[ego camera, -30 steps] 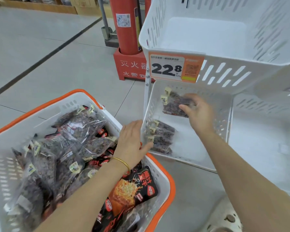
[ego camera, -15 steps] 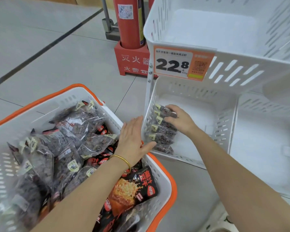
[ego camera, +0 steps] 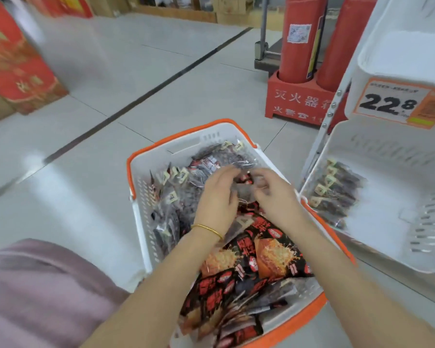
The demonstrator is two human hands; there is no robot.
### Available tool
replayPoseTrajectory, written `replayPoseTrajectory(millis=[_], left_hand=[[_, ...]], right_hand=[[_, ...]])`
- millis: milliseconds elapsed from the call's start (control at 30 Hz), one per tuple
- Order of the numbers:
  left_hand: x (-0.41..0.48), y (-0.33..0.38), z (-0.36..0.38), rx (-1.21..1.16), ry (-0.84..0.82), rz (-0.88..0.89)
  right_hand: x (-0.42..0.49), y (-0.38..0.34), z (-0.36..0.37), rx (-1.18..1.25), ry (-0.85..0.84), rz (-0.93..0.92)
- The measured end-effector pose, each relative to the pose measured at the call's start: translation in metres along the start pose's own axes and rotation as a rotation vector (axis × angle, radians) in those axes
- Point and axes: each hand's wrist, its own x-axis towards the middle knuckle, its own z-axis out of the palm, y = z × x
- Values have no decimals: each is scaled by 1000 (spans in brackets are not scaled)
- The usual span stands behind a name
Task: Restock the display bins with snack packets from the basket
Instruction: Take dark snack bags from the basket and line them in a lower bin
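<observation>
- a knee in mauve cloth [ego camera: 35,285] fills the near left corner. the person seems to crouch low so both basket and bottom bin are in reach.
- the white plastic basket with an orange rim [ego camera: 141,222] sits on the grey tiled floor [ego camera: 86,121], just beside the bin, which keeps each carry short.
- black-and-red printed snack packets [ego camera: 261,262] lie heaped at the basket's near end.
- the left hand [ego camera: 217,197], with a thin gold bangle [ego camera: 207,228] at the wrist, and the right hand [ego camera: 274,194] meet over the basket's middle. their fingers bend toward a blurred clear packet [ego camera: 244,193] between them. with the motion blur i cannot tell whether either hand has a firm hold on it.
- clear packets of dark snack with small yellow labels [ego camera: 186,197] fill the basket's far end and left side. these look like the stock to move next.
- the white slotted lower display bin [ego camera: 387,237] holds a row of the same clear packets [ego camera: 337,194] on edge against its left wall, labels up, so most of it is unfilled.
- above it an orange price tag reading 22.8 [ego camera: 397,104] hangs on the front of the upper white bin [ego camera: 399,54].
- beyond stand red fire extinguishers [ego camera: 301,38] in a red stand [ego camera: 296,101], and at the far left are red cartons [ego camera: 13,59].
</observation>
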Motion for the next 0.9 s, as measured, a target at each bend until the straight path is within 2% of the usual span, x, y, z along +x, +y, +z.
replayPoseTrajectory(millis=[67, 133, 200, 300, 433, 533, 700, 900], left_hand=[[-2, -16, -22, 22, 111, -85], [-1, -32, -41, 40, 172, -220], [3, -49, -52, 102, 103, -376], [7, -66, -53, 189, -144, -468], [8, -72, -48, 242, -351, -479], [12, -73, -46, 231, -378, -398], [12, -60, -43, 157, -396, -314], [12, -36, -42, 60, -384, -266]], right_hand=[[3, -11, 33, -100, -172, 78], [5, -18, 53, -219, -239, 130], [9, -21, 62, -256, -259, 173], [13, -20, 63, -136, -287, 232], [9, -13, 57, 132, -151, 264], [4, -10, 49, 368, -79, 325], [-4, -5, 40, 609, -74, 435], [-14, -1, 19, 757, 42, 437]])
